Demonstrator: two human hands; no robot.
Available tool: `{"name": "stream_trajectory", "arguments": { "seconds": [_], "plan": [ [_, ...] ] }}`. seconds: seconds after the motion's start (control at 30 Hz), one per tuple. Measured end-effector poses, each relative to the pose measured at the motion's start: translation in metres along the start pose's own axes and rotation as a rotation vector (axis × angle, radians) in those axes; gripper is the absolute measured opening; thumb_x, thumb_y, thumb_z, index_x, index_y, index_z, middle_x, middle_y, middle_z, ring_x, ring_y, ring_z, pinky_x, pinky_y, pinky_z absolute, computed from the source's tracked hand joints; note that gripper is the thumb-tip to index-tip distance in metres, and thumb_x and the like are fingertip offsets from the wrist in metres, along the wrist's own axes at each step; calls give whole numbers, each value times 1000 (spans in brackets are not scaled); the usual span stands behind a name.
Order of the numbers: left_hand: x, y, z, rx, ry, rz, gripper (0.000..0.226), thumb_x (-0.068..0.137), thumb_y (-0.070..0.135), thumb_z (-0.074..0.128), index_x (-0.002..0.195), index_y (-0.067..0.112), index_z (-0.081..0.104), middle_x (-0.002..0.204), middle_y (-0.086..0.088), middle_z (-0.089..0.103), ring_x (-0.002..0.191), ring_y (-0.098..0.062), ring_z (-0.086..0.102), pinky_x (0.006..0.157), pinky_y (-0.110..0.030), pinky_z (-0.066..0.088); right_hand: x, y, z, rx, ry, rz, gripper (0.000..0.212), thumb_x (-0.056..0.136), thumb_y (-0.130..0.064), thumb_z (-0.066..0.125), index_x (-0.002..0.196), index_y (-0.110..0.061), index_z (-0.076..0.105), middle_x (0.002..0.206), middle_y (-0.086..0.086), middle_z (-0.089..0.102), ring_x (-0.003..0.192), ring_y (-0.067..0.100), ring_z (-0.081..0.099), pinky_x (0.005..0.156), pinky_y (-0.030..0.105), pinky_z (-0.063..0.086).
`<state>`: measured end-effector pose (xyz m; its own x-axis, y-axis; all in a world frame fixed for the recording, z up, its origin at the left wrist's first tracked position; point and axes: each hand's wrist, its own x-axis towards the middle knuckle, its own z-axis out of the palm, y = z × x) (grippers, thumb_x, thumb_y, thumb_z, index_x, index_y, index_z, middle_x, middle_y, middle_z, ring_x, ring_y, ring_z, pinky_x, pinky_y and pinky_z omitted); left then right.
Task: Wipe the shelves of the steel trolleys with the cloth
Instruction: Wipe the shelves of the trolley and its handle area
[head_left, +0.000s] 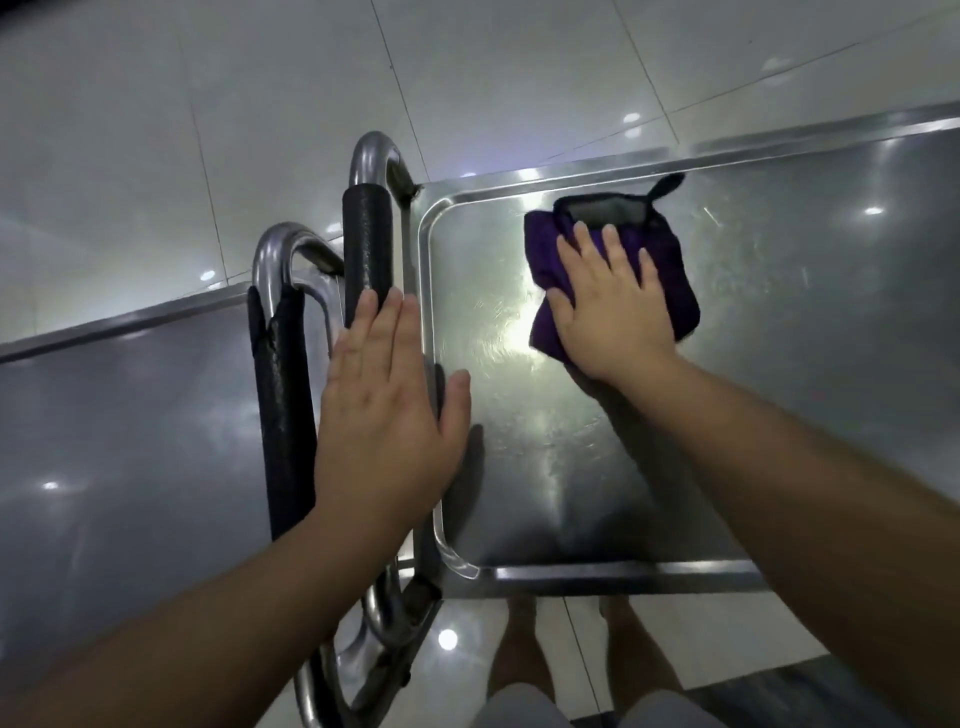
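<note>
Right hand (613, 306), fingers flat, presses purple cloth (670, 260) near shelf's (779, 415) far-left corner; left hand (384, 415), fingers straight, rests on handle (366, 244).

Dim, glary steel, wide-angle bowing.

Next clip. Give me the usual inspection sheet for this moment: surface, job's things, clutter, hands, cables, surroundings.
Surface: top shelf of the right steel trolley, shiny, with faint smear marks and glare.
Job's things: purple cloth, folded, black-edged with a loop, lying flat on that shelf near its far left corner; second trolley shelf alongside on the left.
Clutter: nothing seen.
Hands: right hand presses flat on the cloth, fingers straight; left hand rests open on the padded handle and shelf rim.
Cables: nothing seen.
Surroundings: pale glossy floor tiles; the person's bare legs below the shelf's near edge.
</note>
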<state>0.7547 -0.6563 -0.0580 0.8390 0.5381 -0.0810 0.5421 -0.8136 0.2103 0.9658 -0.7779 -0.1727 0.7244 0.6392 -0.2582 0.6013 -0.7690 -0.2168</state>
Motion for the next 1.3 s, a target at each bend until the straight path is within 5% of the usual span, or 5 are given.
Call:
{"name": "stream_trajectory", "arguments": {
  "seconds": [0.3, 0.5, 0.83, 1.1, 1.3],
  "plan": [
    [-2, -1, -1, -26, -3, 17, 72, 107, 49, 35, 165, 8, 22, 173, -8, 20, 162, -17, 1, 131, -47, 9, -248, -18, 82, -49, -135, -388, 59, 107, -51, 28, 162, -31, 31, 172, -8, 18, 160, 20, 11, 122, 55, 19],
    [-2, 0, -2, -45, -1, 2, 73, 106, 50, 36, 166, 11, 21, 174, -5, 19, 162, -14, 1, 131, -45, 10, -119, -46, 52, -8, 12, -325, 57, 106, -44, 36, 161, -28, 36, 169, -5, 27, 158, 20, 17, 126, 53, 18],
    [1, -2, -4, -46, -31, 5, 74, 103, 43, 38, 167, 13, 17, 175, -3, 16, 161, -12, -4, 132, -40, 1, 82, -95, 7, 11, -17, -9, 62, 107, -46, 16, 166, -30, 7, 174, -6, -3, 160, 23, -6, 127, 55, 0],
    [2, 0, -5, -48, -40, 9, 70, 102, 34, 37, 166, 10, 20, 174, -4, 16, 162, -13, -3, 132, -43, 3, -126, -110, 62, 89, -66, -317, 73, 99, -49, 44, 164, -31, 19, 172, -7, 16, 160, 21, 2, 126, 56, 12],
    [0, -2, -6, -65, -44, 18, 70, 101, 32, 34, 166, 9, 21, 174, -5, 18, 162, -13, -3, 131, -43, 3, -246, -86, 89, 44, -153, -485, 49, 103, -45, 43, 150, -32, 51, 168, -8, 31, 159, 19, 16, 120, 54, 24]
  ]
}}
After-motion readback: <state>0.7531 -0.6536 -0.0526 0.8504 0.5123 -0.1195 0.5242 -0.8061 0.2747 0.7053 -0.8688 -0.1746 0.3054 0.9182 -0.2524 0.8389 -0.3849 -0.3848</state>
